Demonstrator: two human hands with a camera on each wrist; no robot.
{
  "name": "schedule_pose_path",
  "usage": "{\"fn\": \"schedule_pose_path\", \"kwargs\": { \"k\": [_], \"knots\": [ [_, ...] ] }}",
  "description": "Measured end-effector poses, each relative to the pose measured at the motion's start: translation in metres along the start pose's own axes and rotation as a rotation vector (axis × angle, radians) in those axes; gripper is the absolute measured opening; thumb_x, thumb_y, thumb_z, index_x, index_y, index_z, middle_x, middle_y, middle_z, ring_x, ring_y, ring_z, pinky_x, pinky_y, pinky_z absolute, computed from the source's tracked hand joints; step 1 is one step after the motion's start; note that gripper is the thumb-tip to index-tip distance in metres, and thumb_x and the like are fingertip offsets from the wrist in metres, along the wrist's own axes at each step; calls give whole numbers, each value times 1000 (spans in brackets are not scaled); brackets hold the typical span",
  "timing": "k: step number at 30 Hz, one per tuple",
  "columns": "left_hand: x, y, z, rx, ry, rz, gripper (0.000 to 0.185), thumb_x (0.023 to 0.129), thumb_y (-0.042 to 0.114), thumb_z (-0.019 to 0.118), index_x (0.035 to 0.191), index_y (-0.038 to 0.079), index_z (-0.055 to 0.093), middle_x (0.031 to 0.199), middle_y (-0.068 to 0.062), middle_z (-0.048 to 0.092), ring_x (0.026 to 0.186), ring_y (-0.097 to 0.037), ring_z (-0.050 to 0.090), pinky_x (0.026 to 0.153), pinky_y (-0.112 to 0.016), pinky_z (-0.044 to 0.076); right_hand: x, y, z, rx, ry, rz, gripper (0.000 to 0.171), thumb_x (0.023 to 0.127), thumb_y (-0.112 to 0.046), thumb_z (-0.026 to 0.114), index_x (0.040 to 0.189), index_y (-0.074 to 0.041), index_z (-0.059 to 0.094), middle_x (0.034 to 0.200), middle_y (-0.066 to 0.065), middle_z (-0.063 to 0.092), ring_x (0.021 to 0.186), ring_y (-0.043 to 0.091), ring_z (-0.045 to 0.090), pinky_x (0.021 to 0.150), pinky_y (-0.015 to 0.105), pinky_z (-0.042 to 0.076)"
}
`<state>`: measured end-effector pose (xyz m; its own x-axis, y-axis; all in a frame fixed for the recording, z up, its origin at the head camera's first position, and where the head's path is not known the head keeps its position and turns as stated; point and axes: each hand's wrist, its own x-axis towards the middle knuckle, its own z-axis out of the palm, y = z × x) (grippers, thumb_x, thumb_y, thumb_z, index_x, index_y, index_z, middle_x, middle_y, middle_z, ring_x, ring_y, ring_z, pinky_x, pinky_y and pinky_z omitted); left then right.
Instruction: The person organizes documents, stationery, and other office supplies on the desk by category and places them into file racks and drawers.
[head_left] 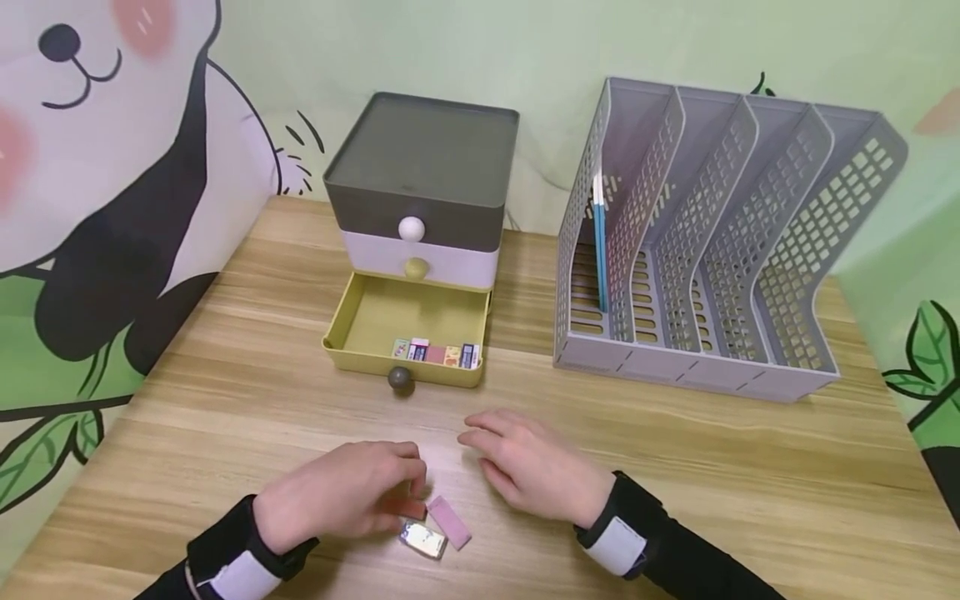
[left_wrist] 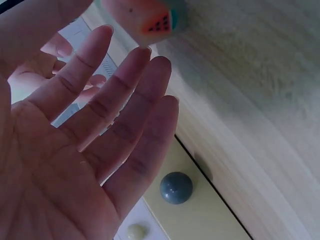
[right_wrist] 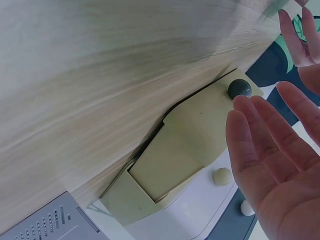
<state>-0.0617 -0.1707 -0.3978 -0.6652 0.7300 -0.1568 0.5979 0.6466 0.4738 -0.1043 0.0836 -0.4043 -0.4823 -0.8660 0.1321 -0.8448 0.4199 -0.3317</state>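
My left hand (head_left: 348, 492) is over the table, thumb and index finger apart around a red eraser (head_left: 405, 507). In the left wrist view this eraser (left_wrist: 150, 21) shows a watermelon print beside the straight fingertips (left_wrist: 161, 67). Just right of it lie a pink eraser (head_left: 448, 522) and a whitish, shiny eraser (head_left: 423, 539). My right hand (head_left: 536, 467) hovers to the right of them, fingers loosely extended and nothing held. Beyond both hands, the yellow bottom drawer (head_left: 360, 360) is pulled out, with a row of several erasers (head_left: 435, 354) along its front.
The small drawer unit (head_left: 420, 154) has a dark grey top and a white middle drawer (head_left: 465, 262). A grey knob (head_left: 401, 381) juts from the yellow drawer. At the right stands a grey file rack (head_left: 697, 375) with thin blue books (head_left: 601, 250) in its leftmost slot.
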Motion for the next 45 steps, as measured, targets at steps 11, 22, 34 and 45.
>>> {"fn": "schedule_pose_path", "kwargs": {
  "k": [11,22,34,45],
  "knots": [
    [2,2,8,-3,26,45,32,74,3,80,78,22,55,75,15,46,67,-2,45,61,-20,41,-4,1,1,10,11,12,29,92,-9,62,121,-6,64,128,14,59,119,27,56,102,39,43],
    [5,2,11,-9,65,49,32,78,3,77,72,23,52,71,17,47,64,-1,45,58,-19,41,-5,5,1,30,18,40,30,92,-9,63,121,-6,65,127,13,60,119,26,57,101,39,44],
    [5,-1,2,-28,119,57,24,82,0,71,80,22,60,78,18,56,70,1,53,64,-22,49,-5,12,3,108,53,74,31,90,-5,65,121,-4,65,123,12,61,114,24,59,98,36,47],
    [12,-15,-11,-85,387,36,32,78,-1,77,100,13,59,86,6,65,78,-8,63,70,-28,55,0,20,0,146,138,108,30,87,-3,67,117,-2,65,118,10,65,108,23,63,94,35,49]
  ]
}}
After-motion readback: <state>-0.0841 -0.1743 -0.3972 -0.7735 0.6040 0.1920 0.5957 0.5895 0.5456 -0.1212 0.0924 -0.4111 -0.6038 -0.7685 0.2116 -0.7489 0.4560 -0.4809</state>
